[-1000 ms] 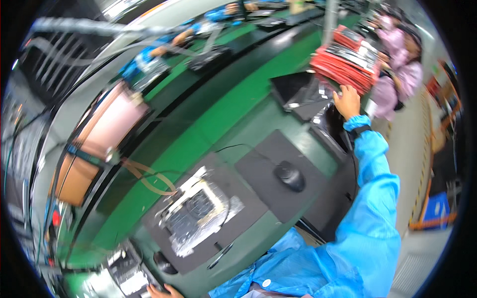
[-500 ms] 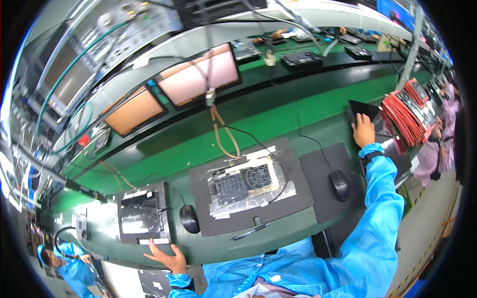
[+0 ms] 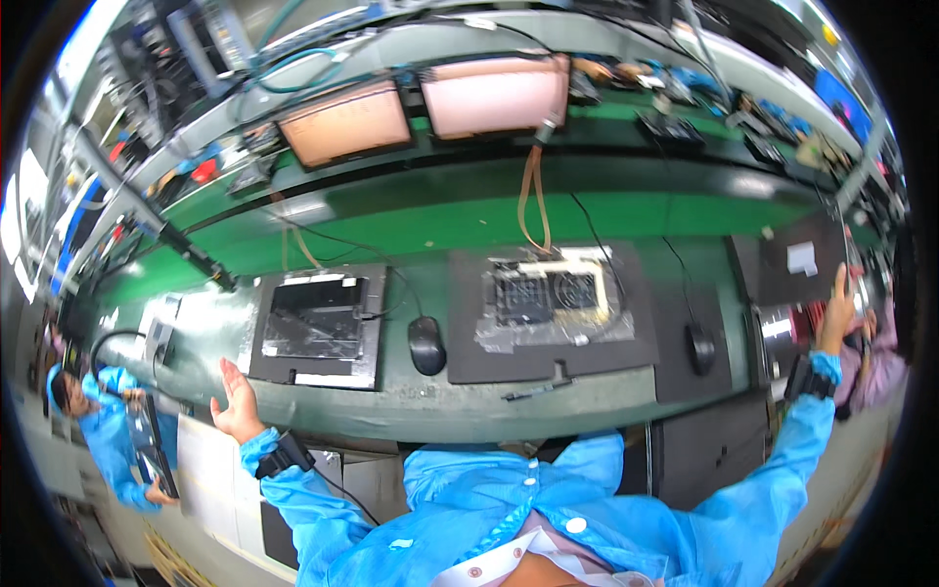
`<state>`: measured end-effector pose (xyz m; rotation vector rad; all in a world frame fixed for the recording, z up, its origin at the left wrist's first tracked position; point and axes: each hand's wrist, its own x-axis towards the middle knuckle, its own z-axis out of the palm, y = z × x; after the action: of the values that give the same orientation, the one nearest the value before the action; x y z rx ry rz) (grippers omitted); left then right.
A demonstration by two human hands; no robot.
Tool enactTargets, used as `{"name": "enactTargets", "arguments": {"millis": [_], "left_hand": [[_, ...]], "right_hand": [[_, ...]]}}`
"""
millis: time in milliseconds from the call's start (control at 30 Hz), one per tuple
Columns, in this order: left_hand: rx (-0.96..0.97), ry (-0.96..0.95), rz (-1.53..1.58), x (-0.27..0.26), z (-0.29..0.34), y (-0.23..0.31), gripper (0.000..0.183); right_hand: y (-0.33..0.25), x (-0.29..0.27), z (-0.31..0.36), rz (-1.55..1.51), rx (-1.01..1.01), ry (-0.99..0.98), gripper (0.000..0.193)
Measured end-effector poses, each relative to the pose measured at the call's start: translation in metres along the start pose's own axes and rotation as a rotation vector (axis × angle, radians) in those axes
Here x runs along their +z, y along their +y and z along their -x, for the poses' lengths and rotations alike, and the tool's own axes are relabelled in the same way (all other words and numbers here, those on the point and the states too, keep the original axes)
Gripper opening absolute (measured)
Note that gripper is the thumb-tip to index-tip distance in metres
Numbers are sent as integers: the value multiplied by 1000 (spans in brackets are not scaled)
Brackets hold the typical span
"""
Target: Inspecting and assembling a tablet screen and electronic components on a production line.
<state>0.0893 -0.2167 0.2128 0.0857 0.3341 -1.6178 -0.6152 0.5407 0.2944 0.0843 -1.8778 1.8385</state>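
Note:
My right hand (image 3: 837,311) is closed on the right edge of a dark flat panel (image 3: 778,256), which is tilted up at the right end of the bench. A white label (image 3: 802,259) is stuck on the panel's face. My left hand (image 3: 238,403) is raised in front of the bench's left edge, fingers spread, holding nothing. Nearest to it on the bench is a black mat bearing a dark device (image 3: 315,321) with shiny film around it. In the middle, a black board (image 3: 528,360) bears a film-wrapped unit (image 3: 553,298) with a round fan shape.
Two black mice (image 3: 425,344) lie on the bench, the other on a mat at the right. A pen (image 3: 536,389) is near the front edge. Two lit screens (image 3: 344,122) stand behind, with cables hanging down. At the left, a co-worker in blue (image 3: 108,435) holds a dark panel.
My right hand, earlier resting on a dark panel at the right, now has the panel raised by its edge. My left hand has lifted off the bench edge. The view has turned.

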Motion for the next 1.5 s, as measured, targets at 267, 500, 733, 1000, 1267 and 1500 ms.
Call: {"name": "enactTargets", "arguments": {"millis": [267,500,733,1000,1267,1500], "left_hand": [[-1070,-269,-553,-64,115,-120,50],[-1795,-275,-728,-85,211,-229,112],[-1550,100,-1096,-98,163,-178,44],[-1159,-302,-1238,-75,156,-132,47],[-1178,-589,-1583,-64,162,-91,46],[-1102,-612,-1673,-70,195,-87,49]], "right_hand": [[-84,22,168,-431,115,-243,30],[-153,106,320,-200,-934,-1108,37],[-125,150,439,-110,-1427,-1232,35],[-36,200,367,439,-771,-956,65],[-3,221,359,476,-933,-1053,21],[-96,206,396,-21,-504,-1361,21]]}}
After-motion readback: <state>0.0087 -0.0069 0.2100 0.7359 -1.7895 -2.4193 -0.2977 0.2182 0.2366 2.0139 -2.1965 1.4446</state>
